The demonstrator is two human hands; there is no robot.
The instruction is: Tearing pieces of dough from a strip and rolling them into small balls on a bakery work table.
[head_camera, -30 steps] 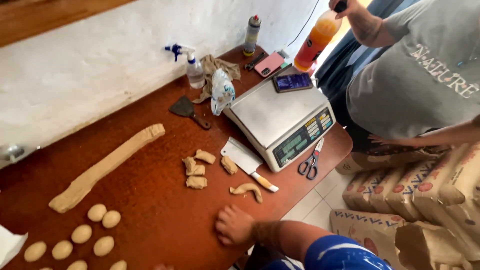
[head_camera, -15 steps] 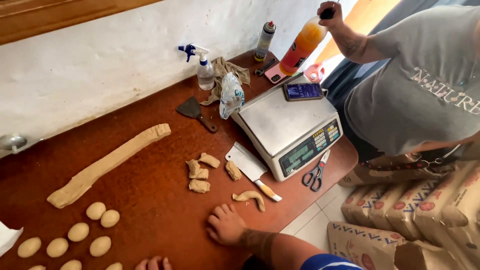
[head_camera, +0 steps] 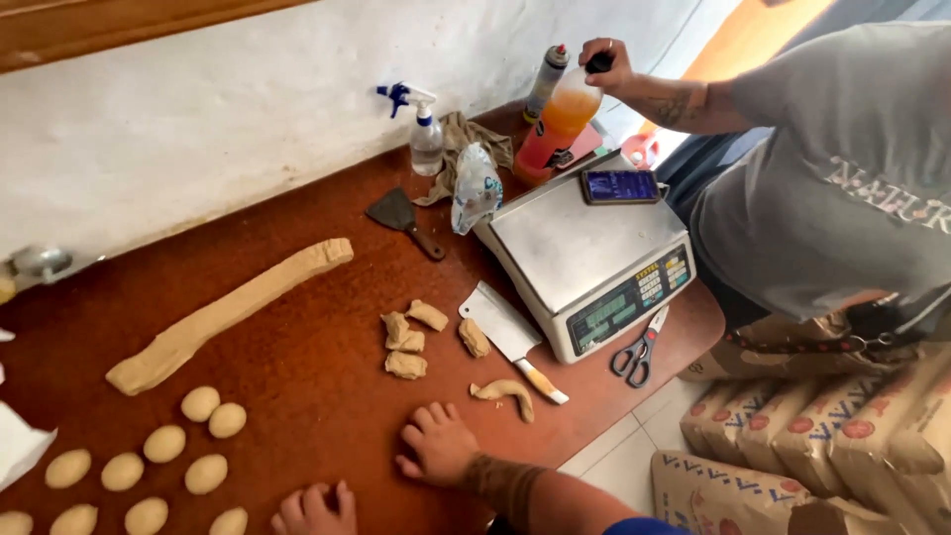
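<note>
On the worktop [head_camera: 297,327], right hand [head_camera: 441,444] flat and empty, left hand [head_camera: 315,507] empty too; dough scrap [head_camera: 503,392] at one o'clock, likely soft, sticky; best pinched mid-length.

There is a single view, taken from a camera on the person's head, high over the near edge of the reddish-brown wooden surface [head_camera: 297,337] and tilted steeply down and forward toward the white plastered wall [head_camera: 248,99] behind it. It stands near enough that the person's own right hand [head_camera: 441,446] and left hand [head_camera: 317,507] sit at the bottom edge. The frame is skewed, so the wall runs slantwise. No second view shares this scene.
</note>
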